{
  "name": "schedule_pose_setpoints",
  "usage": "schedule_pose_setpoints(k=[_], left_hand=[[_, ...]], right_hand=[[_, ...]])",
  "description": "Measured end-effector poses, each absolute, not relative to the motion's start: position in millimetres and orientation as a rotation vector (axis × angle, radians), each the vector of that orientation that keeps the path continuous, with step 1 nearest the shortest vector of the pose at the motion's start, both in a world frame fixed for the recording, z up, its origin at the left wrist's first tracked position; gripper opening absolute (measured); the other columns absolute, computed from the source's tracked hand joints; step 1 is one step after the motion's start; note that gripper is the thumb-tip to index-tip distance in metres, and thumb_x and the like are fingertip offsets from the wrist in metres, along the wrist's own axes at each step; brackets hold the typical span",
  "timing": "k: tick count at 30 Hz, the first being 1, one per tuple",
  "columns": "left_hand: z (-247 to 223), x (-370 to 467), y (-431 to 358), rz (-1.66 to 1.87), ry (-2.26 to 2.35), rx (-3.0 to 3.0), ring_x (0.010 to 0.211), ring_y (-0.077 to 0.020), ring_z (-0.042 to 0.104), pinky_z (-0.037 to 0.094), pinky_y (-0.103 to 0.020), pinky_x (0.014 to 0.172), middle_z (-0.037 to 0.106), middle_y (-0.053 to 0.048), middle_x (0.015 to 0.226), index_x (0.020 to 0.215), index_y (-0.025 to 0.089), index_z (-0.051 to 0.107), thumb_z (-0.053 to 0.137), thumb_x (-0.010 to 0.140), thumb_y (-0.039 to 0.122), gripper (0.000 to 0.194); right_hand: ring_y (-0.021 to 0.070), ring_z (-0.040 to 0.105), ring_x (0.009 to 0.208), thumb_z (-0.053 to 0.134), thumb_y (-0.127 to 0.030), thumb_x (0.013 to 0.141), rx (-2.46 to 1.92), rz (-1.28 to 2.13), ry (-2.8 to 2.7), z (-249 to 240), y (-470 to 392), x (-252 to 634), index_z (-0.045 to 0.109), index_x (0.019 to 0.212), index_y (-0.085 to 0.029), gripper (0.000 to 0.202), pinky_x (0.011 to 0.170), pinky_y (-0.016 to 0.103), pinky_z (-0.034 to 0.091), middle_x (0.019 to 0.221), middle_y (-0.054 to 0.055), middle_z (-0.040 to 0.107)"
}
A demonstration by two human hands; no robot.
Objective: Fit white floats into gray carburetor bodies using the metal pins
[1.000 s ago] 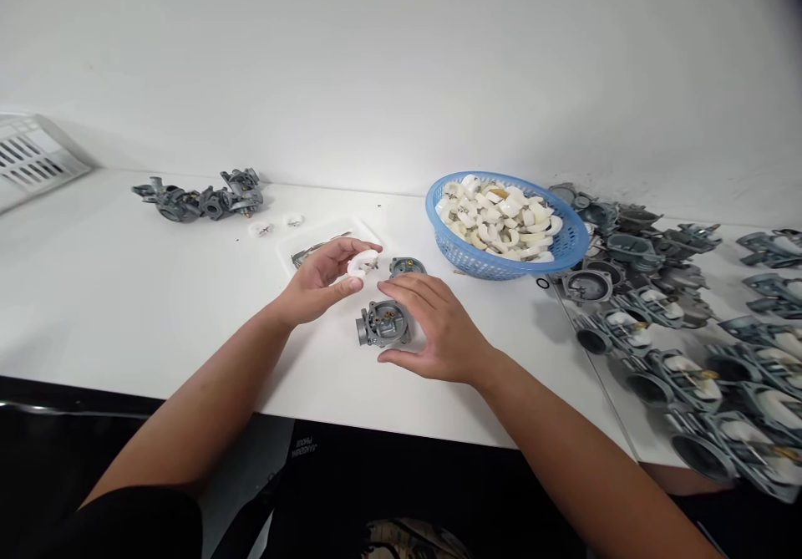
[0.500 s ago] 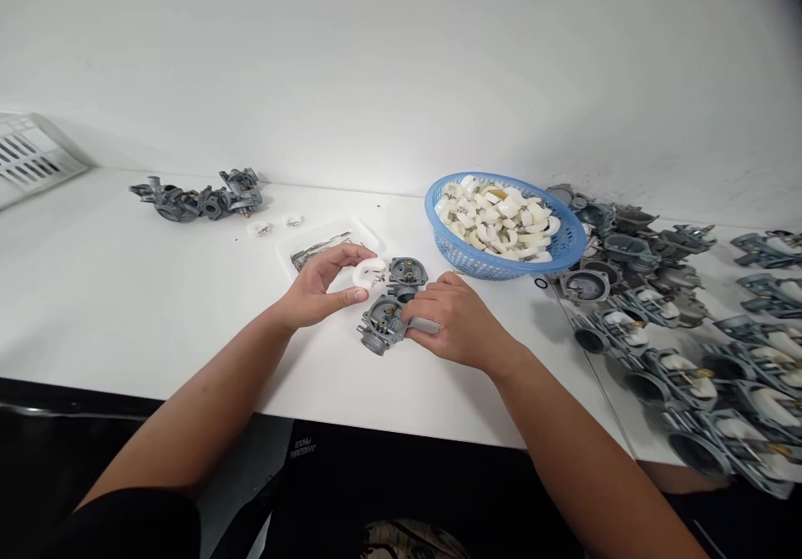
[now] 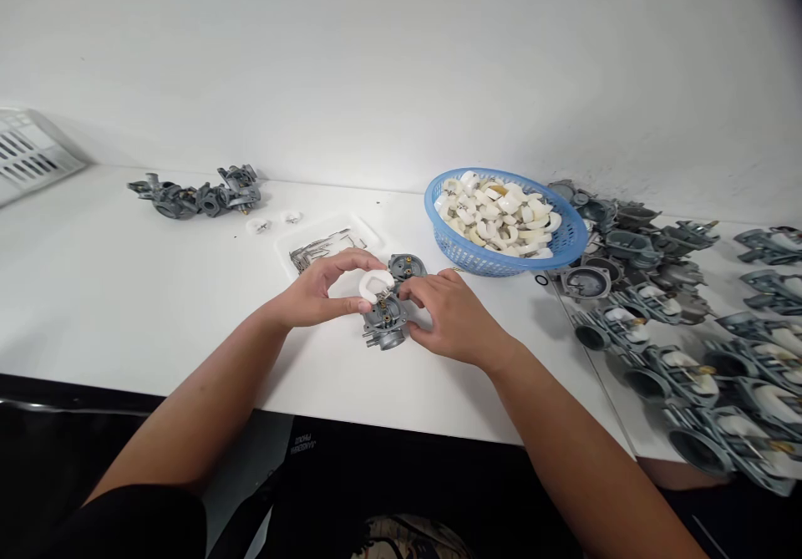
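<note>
My left hand (image 3: 317, 293) pinches a white C-shaped float (image 3: 371, 287) between thumb and fingers. The float is over the upper edge of a grey carburetor body (image 3: 385, 317) whose open chamber faces up. My right hand (image 3: 454, 317) is at the right side of that body, its thumb and index finger apart, touching or very near its edge. A second carburetor body (image 3: 408, 265) lies just behind, partly hidden. Behind my left hand is a white tray (image 3: 367, 229) with thin metal pins.
A blue basket (image 3: 507, 265) full of white floats stands back right. Carburetor bodies (image 3: 626, 246) crowd the right side, several with floats. More bodies (image 3: 206, 200) and two loose floats (image 3: 259, 226) lie back left. A white slotted basket (image 3: 38, 154) is far left.
The float has moved right and down, onto the near body. That body has turned, its round opening now pointing more to the right. My right hand's fingers have spread apart around its edge.
</note>
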State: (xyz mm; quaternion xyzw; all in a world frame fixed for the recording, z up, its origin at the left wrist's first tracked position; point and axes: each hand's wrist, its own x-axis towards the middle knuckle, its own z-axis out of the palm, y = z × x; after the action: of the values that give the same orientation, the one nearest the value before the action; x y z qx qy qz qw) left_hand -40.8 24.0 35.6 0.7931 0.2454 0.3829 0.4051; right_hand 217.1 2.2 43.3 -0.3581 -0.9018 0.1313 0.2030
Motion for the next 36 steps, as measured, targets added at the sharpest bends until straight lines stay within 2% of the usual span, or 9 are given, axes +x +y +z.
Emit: schedule_pose_setpoints(k=[3, 6, 12, 15, 20, 25, 29, 33, 36], left_hand=[[35.3, -40.1, 23.5, 0.925, 0.619, 2.105, 0.127, -0.0275, 0.051, 0.039, -0.046, 0.112, 0.066, -0.011, 0.122, 0.128, 0.025, 0.064, 0.077, 0.082, 0.028, 0.047], [34.5, -39.3, 23.2, 0.883, 0.635, 2.145, 0.131, -0.0284, 0.048, 0.037, -0.049, 0.114, 0.067, -0.01, 0.123, 0.13, 0.028, 0.063, 0.076, 0.083, 0.03, 0.048], [38.6, -41.1, 22.8, 0.839, 0.627, 2.161, 0.125, -0.0285, 0.051, 0.039, -0.05, 0.11, 0.069, -0.01, 0.119, 0.13, 0.028, 0.064, 0.076, 0.083, 0.029, 0.049], [38.9, -42.2, 23.2, 0.794, 0.606, 2.163, 0.121, -0.0277, 0.054, 0.04, -0.05, 0.108, 0.07, -0.011, 0.119, 0.131, 0.029, 0.064, 0.076, 0.083, 0.029, 0.049], [33.8, -38.7, 24.2, 0.76, 0.553, 2.132, 0.105, -0.0237, 0.061, 0.047, -0.045, 0.099, 0.07, -0.009, 0.109, 0.128, 0.029, 0.065, 0.074, 0.085, 0.027, 0.045], [35.0, -37.4, 23.4, 0.717, 0.598, 2.09, 0.104, -0.0224, 0.062, 0.048, -0.041, 0.098, 0.069, -0.009, 0.11, 0.125, 0.025, 0.065, 0.073, 0.085, 0.029, 0.04], [40.1, -41.4, 22.7, 0.634, 0.639, 2.075, 0.109, -0.0238, 0.062, 0.047, -0.04, 0.099, 0.069, -0.008, 0.118, 0.127, 0.025, 0.063, 0.079, 0.079, 0.033, 0.051], [42.1, -42.9, 21.7, 0.545, 0.67, 2.09, 0.11, -0.0243, 0.062, 0.047, -0.038, 0.095, 0.067, -0.008, 0.126, 0.131, 0.028, 0.06, 0.083, 0.074, 0.036, 0.062], [39.4, -42.7, 21.7, 0.561, 0.723, 2.113, 0.115, -0.0257, 0.059, 0.049, -0.036, 0.089, 0.06, -0.01, 0.135, 0.139, 0.029, 0.053, 0.086, 0.069, 0.04, 0.078]], right_hand=[[0.0212, 0.063, 0.091, 0.07, -0.019, 0.076, -0.996, 0.436, -2.516, 46.5, 1.3, 218.2, 0.054, 0.107, -0.02, 0.035, 0.085, 0.035, 0.036, 0.101, 0.004, 0.067], [0.0238, 0.061, 0.098, 0.077, -0.026, 0.073, -0.943, 0.511, -2.497, 46.4, -0.4, 217.4, 0.05, 0.119, -0.022, 0.054, 0.086, 0.036, 0.041, 0.11, 0.006, 0.064], [0.0261, 0.058, 0.102, 0.09, -0.047, 0.062, -0.896, 0.573, -2.386, 43.9, -2.4, 216.6, 0.045, 0.121, -0.023, 0.078, 0.087, 0.04, 0.047, 0.118, 0.009, 0.06], [0.028, 0.058, 0.108, 0.088, -0.055, 0.063, -0.84, 0.524, -2.344, 44.8, -1.8, 216.8, 0.044, 0.131, -0.024, 0.086, 0.092, 0.043, 0.047, 0.125, 0.011, 0.059], [0.0271, 0.059, 0.113, 0.081, -0.055, 0.074, -0.746, 0.446, -2.379, 41.5, -1.2, 213.2, 0.053, 0.128, -0.025, 0.067, 0.098, 0.042, 0.042, 0.12, 0.008, 0.066], [0.0248, 0.061, 0.112, 0.082, -0.052, 0.075, -0.752, 0.433, -2.356, 37.1, -1.7, 210.7, 0.054, 0.13, -0.025, 0.067, 0.097, 0.04, 0.041, 0.12, 0.006, 0.069], [0.0255, 0.063, 0.107, 0.079, -0.048, 0.079, -0.774, 0.433, -2.38, 39.8, -0.9, 213.4, 0.057, 0.129, -0.025, 0.06, 0.095, 0.04, 0.041, 0.118, 0.007, 0.07], [0.023, 0.064, 0.103, 0.072, -0.035, 0.087, -0.756, 0.441, -2.377, 41.0, 0.4, 215.9, 0.063, 0.121, -0.025, 0.037, 0.091, 0.039, 0.041, 0.113, 0.005, 0.072], [0.0217, 0.065, 0.104, 0.07, -0.03, 0.088, -0.765, 0.457, -2.359, 40.1, 0.6, 215.3, 0.066, 0.116, -0.025, 0.028, 0.093, 0.038, 0.04, 0.11, 0.004, 0.073]])
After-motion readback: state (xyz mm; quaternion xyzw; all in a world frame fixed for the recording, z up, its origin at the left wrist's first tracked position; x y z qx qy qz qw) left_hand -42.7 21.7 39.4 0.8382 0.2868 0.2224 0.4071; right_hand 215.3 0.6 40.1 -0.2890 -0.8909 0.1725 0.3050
